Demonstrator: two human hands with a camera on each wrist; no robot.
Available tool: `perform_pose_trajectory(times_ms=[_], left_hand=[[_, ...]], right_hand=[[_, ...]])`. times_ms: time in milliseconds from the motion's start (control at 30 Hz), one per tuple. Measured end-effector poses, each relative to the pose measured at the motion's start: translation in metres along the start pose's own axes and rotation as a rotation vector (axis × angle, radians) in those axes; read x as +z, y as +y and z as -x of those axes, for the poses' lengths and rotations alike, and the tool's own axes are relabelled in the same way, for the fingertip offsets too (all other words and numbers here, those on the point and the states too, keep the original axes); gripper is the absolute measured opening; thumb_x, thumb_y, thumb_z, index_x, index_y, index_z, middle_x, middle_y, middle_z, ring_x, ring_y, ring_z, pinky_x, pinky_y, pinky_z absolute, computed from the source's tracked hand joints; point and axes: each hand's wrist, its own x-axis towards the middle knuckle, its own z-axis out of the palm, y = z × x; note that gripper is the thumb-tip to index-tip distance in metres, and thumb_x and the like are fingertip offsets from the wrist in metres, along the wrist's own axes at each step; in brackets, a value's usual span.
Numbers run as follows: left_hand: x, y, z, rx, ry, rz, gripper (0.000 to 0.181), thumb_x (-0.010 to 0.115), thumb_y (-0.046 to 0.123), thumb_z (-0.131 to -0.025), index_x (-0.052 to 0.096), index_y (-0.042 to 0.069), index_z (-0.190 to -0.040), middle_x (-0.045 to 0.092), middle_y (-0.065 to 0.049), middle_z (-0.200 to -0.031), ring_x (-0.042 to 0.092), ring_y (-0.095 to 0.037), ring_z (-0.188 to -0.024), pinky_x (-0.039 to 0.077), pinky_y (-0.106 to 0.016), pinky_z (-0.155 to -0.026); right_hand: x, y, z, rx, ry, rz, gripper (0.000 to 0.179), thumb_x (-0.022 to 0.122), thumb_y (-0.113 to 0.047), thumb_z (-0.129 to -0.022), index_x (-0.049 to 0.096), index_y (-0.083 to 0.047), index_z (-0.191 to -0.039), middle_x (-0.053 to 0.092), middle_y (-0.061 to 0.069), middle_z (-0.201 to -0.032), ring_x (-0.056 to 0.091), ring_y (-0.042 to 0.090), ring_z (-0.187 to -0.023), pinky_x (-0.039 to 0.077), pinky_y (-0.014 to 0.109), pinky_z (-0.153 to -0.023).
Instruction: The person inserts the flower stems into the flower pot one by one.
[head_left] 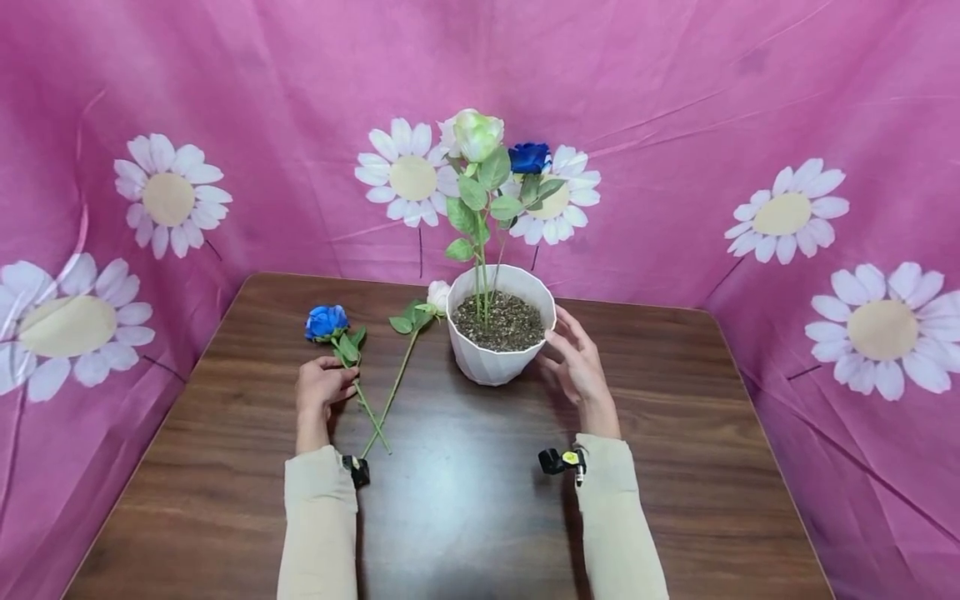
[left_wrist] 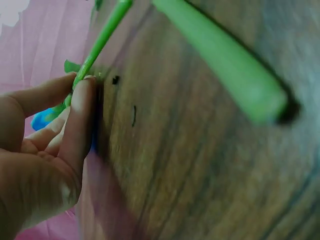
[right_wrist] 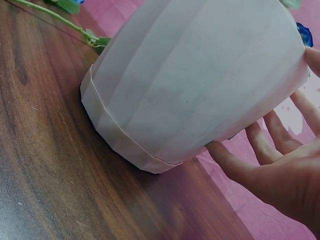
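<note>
At the left of the table, my left hand (head_left: 318,390) pinches the green stem of a blue rose (head_left: 326,321) just below its leaves. Thumb and fingertip meet on that stem (left_wrist: 103,40) in the left wrist view. A white rose (head_left: 438,297) lies to the right, its bloom beside the pot and its stem crossing the blue rose's. My right hand (head_left: 583,371) touches the right side of the white faceted pot (head_left: 491,364), fingers spread along its wall. Dark soil (head_left: 517,327) fills the pot, where a pale green-white rose (head_left: 478,135) and a dark blue rose (head_left: 529,157) stand upright.
The brown wooden table (head_left: 675,467) has its far edge just behind the pot. A pink curtain (head_left: 645,75) printed with large white daisies surrounds it at the back and sides. In the left wrist view, small dark bits (left_wrist: 115,80) lie on the tabletop.
</note>
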Motion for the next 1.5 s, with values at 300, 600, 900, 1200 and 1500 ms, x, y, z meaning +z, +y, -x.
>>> perform_pose_trajectory(times_ms=[300, 600, 900, 1200, 1500], left_hand=[[-0.004, 0.001, -0.001, 0.005, -0.160, 0.231, 0.059, 0.057, -0.011, -0.095, 0.035, -0.007, -0.150, 0.070, 0.000, -0.097, 0.072, -0.011, -0.085, 0.061, -0.024, -0.071], [0.000, 0.006, -0.002, 0.053, -0.171, 0.543, 0.055, 0.052, -0.018, -0.096, 0.042, 0.000, -0.147, 0.073, 0.000, -0.103, 0.071, -0.014, -0.083, 0.061, -0.026, -0.073], [0.012, 0.016, 0.004, 0.197, -0.176, 0.743, 0.042, 0.058, -0.022, -0.090, 0.063, 0.004, -0.124, 0.076, -0.008, -0.101, 0.073, -0.020, -0.078, 0.063, -0.034, -0.070], [0.020, 0.022, 0.007, 0.236, -0.201, 0.791, 0.038, 0.061, -0.023, -0.087, 0.067, 0.003, -0.114, 0.075, -0.011, -0.097, 0.072, -0.022, -0.078, 0.064, -0.037, -0.068], [0.025, 0.031, 0.005, 0.186, -0.211, 0.785, 0.024, 0.059, -0.016, -0.094, 0.064, 0.000, -0.110, 0.072, -0.012, -0.096, 0.071, -0.023, -0.081, 0.064, -0.041, -0.071]], right_hand=[[0.001, -0.004, -0.001, 0.004, -0.001, -0.007, 0.056, 0.051, 0.001, -0.101, 0.037, -0.007, -0.155, 0.040, 0.014, -0.146, 0.050, 0.028, -0.123, 0.045, 0.054, -0.102], [0.000, 0.000, -0.002, 0.019, 0.008, -0.020, 0.055, 0.049, 0.001, -0.102, 0.036, -0.006, -0.155, 0.033, 0.018, -0.151, 0.048, 0.028, -0.123, 0.041, 0.058, -0.105], [-0.001, 0.000, -0.002, 0.003, 0.001, -0.010, 0.055, 0.049, 0.001, -0.103, 0.037, -0.007, -0.155, 0.042, 0.011, -0.143, 0.050, 0.026, -0.122, 0.043, 0.056, -0.104], [-0.001, 0.000, -0.001, -0.005, -0.023, -0.005, 0.057, 0.051, 0.000, -0.102, 0.036, -0.006, -0.156, 0.042, 0.013, -0.146, 0.049, 0.028, -0.124, 0.045, 0.056, -0.104], [-0.001, 0.000, -0.001, -0.010, -0.021, -0.010, 0.056, 0.049, 0.002, -0.102, 0.035, -0.005, -0.156, 0.042, 0.012, -0.145, 0.051, 0.026, -0.122, 0.039, 0.061, -0.108]])
